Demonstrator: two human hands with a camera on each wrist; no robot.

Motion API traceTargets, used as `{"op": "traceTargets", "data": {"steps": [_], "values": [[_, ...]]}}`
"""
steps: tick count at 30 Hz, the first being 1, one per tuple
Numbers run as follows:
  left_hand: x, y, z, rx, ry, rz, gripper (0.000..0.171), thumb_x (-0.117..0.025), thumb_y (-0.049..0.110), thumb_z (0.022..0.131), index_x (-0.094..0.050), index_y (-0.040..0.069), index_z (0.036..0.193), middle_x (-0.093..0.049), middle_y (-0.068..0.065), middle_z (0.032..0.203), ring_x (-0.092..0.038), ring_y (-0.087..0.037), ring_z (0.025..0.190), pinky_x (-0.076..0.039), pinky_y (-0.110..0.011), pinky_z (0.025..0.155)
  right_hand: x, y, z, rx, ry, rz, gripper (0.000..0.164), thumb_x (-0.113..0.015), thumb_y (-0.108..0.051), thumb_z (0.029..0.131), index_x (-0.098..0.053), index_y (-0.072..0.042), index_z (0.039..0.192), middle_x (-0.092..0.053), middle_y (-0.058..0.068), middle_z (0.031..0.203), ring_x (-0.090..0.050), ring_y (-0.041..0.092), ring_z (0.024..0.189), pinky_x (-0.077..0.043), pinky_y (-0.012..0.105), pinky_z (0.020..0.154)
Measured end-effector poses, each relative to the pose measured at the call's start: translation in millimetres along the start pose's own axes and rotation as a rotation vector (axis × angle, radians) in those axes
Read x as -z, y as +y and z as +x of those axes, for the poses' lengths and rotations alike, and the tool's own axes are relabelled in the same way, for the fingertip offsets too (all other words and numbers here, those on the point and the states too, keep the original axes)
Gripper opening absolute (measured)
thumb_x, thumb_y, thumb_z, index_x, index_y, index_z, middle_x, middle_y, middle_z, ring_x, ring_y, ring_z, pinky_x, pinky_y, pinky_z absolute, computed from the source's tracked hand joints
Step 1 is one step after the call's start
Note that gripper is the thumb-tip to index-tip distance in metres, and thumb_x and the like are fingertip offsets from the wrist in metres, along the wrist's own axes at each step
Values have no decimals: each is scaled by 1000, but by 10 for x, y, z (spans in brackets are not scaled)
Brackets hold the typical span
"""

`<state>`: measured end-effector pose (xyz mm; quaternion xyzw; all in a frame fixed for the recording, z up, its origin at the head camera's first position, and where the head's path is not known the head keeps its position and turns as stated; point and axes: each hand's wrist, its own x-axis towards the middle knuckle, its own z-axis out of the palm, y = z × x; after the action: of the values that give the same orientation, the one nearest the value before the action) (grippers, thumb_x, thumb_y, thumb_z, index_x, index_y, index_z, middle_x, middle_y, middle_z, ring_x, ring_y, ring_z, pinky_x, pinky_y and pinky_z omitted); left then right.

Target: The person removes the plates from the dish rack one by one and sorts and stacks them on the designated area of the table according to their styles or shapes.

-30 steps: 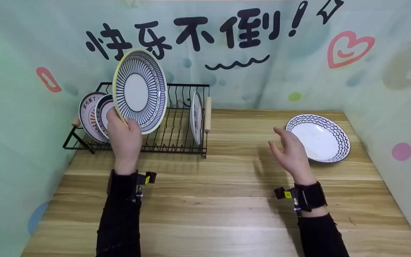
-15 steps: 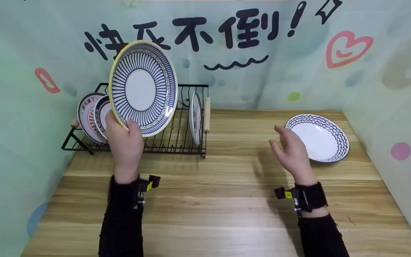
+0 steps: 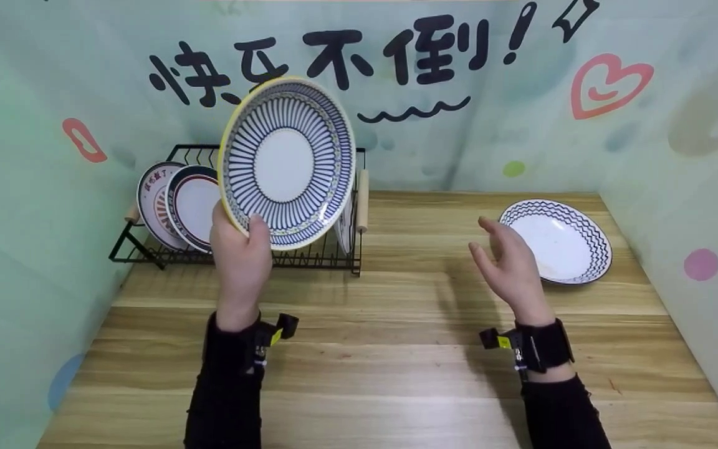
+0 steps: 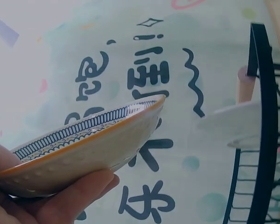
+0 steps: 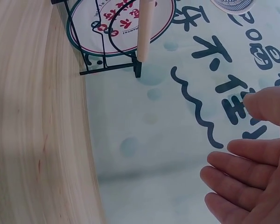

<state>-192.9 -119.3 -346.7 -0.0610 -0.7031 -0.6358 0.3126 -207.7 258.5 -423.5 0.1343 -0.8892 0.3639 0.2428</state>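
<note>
Head view: pinches a yellow-rimmed plate (image 3: 285, 165) by its lower-left edge with the left hand (image 3: 242, 268), thumb (image 3: 259, 229) on the patterned face and, as seen from the left wrist, fingers (image 4: 77, 193) curled against the pale underside. Looks like glazed ceramic: probably stiff, fairly heavy for a grip at one edge, smooth enough to slip, likely to chip if knocked. Best held by the rim, thumb inside, with fingers reaching well under the base to resist tipping. Stands tilted, mostly up and to the right of the thumb, decorated face toward the head camera. Hangs in front of the black wire rack (image 3: 306, 267), clear of it in the left wrist view.

Holds nothing in the right hand (image 3: 512, 262): thumb well apart, other fingers extended side by side. Hovers near the left edge of the wavy-patterned dish (image 3: 564, 243); cannot tell whether touching.

Farther out, at the rack's left end, leaning: a dark-rimmed plate (image 3: 196, 209), overlapping a red-lettered plate (image 3: 149, 204). At the right end, beside the wooden handle (image 3: 363, 201): another upright plate (image 3: 344, 232), partly hidden. Beneath everything, wood-grain table (image 3: 384, 349).
</note>
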Motion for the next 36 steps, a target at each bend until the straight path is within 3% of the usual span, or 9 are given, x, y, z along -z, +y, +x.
{"op": "traceTargets", "data": {"steps": [7,16,28,36], "values": [[-117,4,-90,-21,-68,-107,50,-47,-9,88,-40,-12,137,-58,-23,126,-61,-31,112,-55,-35,91,2,-30,-2,18,0,18,47,-68,-10,93,-54,7,134,-57,23,134,-50,37,126,-35,49,110],[-194,-20,-176,39,-127,-92,53,-48,-8,88,-38,-12,139,-56,-26,128,-60,-35,114,-55,-35,91,-10,-51,-13,53,8,43,51,-70,-11,92,-53,5,136,-57,20,135,-50,34,127,-35,47,110],[-258,-76,-183,-17,-171,-177,53,-47,-14,84,-42,-13,137,-57,-26,126,-61,-36,113,-54,-36,92,-8,-78,-20,97,-1,51,56,-74,-11,88,-51,6,137,-56,21,136,-48,36,128,-34,48,110],[-326,-129,-218,24,-225,-223,51,-47,-12,87,-40,-13,137,-58,-27,124,-61,-36,112,-55,-37,92,-10,-88,-22,98,5,55,56,-74,-10,88,-51,6,137,-56,21,136,-49,35,128,-34,48,111]]}}
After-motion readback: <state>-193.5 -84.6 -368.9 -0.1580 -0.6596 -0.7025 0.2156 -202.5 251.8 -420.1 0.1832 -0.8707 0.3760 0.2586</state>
